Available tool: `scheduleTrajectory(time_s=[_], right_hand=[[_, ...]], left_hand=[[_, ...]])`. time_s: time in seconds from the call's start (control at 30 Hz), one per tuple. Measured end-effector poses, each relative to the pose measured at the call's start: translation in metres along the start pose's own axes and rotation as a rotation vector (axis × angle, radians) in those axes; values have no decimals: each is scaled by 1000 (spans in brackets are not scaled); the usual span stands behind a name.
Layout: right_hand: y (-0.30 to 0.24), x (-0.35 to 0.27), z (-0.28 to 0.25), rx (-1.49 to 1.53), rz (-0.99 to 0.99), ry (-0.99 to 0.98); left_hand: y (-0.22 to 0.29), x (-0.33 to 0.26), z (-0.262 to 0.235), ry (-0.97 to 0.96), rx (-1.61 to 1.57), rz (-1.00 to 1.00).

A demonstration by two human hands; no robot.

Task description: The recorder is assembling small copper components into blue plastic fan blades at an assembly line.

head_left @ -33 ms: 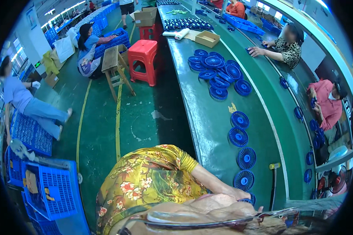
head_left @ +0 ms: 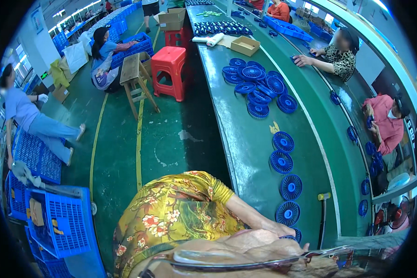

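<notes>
My left arm in a yellow flowered sleeve reaches from the lower middle to the right, onto the green table (head_left: 245, 153). My left hand (head_left: 282, 229) lies at the table's near end on a round blue fan grille (head_left: 295, 236), most of which it hides. Whether the fingers grip it is not clear. A row of several similar blue grilles (head_left: 287, 213) runs away from the hand along the table. A heap of them (head_left: 257, 85) lies farther up. My right hand is out of view. Glasses and part of a face fill the bottom edge.
A mallet with a yellow head (head_left: 323, 197) lies right of the grille row. Beyond it runs a green conveyor (head_left: 329, 139), with two seated people (head_left: 338, 55) (head_left: 387, 125) across it. A red stool (head_left: 170, 69), a wooden stool (head_left: 136, 78) and blue crates (head_left: 55, 217) stand on the floor at left.
</notes>
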State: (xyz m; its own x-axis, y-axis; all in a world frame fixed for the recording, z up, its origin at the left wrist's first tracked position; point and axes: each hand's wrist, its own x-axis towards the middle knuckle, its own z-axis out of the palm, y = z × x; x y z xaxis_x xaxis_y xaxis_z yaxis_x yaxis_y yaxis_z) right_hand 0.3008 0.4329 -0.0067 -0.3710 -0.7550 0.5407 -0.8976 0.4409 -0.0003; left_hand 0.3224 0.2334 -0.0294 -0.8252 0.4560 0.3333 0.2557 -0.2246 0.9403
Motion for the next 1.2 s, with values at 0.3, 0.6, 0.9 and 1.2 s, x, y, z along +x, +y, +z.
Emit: scheduleTrajectory(time_s=[0.3, 0.6, 0.9, 1.2], right_hand=[[64, 42, 2, 854, 625, 46], [132, 61, 80, 102, 299, -224], [125, 76, 95, 167, 337, -63], [132, 91, 94, 188, 432, 130]], left_hand=[[12, -1, 13, -43, 123, 82], [-9, -15, 8, -63, 383, 41], [-51, -5, 29, -72, 349, 123], [8, -15, 15, -25, 322, -58]])
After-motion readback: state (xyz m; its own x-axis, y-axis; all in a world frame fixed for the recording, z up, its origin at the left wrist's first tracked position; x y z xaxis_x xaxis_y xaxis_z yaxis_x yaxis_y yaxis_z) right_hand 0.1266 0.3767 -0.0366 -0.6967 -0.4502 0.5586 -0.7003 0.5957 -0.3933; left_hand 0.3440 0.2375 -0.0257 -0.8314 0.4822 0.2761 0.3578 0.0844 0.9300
